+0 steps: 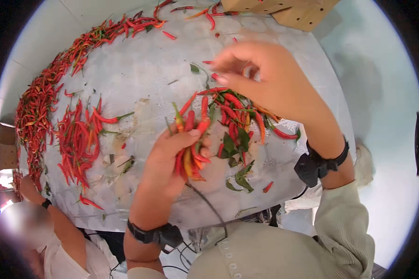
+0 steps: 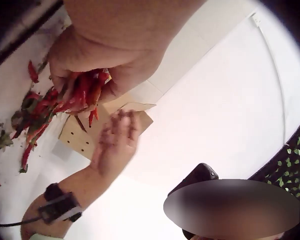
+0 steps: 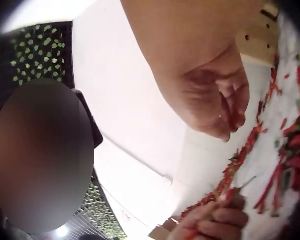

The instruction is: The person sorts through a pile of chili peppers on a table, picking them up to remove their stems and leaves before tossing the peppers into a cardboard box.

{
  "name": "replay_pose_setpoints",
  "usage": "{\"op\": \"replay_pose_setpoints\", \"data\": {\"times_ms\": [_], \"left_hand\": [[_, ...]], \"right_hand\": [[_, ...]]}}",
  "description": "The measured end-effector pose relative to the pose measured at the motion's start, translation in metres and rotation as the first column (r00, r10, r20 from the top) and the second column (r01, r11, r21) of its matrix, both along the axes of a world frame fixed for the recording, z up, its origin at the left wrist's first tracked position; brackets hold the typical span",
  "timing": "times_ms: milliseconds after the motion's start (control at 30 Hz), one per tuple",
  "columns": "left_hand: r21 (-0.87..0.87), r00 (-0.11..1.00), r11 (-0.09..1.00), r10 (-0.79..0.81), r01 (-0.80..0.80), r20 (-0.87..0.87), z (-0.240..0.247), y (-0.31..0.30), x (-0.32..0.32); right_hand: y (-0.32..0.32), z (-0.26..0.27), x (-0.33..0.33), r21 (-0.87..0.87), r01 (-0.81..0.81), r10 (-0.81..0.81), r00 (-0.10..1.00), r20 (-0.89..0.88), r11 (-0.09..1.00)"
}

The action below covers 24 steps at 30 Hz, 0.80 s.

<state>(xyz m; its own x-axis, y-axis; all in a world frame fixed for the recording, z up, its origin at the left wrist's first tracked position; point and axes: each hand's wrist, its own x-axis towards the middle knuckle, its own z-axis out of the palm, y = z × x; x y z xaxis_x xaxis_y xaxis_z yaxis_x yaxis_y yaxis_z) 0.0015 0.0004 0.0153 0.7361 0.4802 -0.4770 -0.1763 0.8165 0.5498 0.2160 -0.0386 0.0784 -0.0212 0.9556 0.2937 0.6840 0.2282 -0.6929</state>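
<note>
From head height we look down on a pale table; its right edge curves from 1 o'clock to 4, and its near edge crosses at 6, by the person's shirt. Bare surface shows between the heaps, broadest toward 11 and 12 o'clock.

A cardboard box with punched holes stands at 1 o'clock, by the far edge; a second carton sits at 9, past the left edge. We cannot see what either contains.

Just below centre, the left hand grips a bunch of chilies, red, orange and yellow — the thumb lies across them, and ends poke out above and below. The right hand, blurred, is raised at 1 o'clock near a leafy chili pile. Its fingers bend toward the thumb; red shows at the thumb tip, but we cannot tell whether anything is pinched.

At 9 o'clock lies a loose chili cluster; beyond it, a long chili band sweeps from 8 to 12.
</note>
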Motion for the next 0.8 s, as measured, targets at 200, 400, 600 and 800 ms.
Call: {"op": "replay_pose_setpoints", "data": {"times_ms": [200,400,600,800], "left_hand": [[0.072,0.999,0.997,0.011,-0.008,-0.042,0.001,-0.002,0.001],[0.096,0.992,0.995,0.02,-0.008,-0.122,-0.003,-0.001,0.005],[0.085,0.993,0.996,0.047,-0.038,-0.107,-0.006,0.001,0.001],[0.067,0.995,0.998,0.023,-0.017,-0.096,-0.004,0.001,0.001]], "right_hand": [[-0.043,-0.055,0.029,-0.268,0.221,-0.143,0.949,0.282,0.938],[-0.046,-0.06,0.037,-0.18,0.061,-0.008,0.959,0.285,0.982],[-0.047,-0.059,0.041,-0.195,0.13,-0.147,0.986,-0.076,0.972],[-0.044,-0.052,0.037,-0.302,-0.153,-0.142,0.63,-0.763,0.941]]}}
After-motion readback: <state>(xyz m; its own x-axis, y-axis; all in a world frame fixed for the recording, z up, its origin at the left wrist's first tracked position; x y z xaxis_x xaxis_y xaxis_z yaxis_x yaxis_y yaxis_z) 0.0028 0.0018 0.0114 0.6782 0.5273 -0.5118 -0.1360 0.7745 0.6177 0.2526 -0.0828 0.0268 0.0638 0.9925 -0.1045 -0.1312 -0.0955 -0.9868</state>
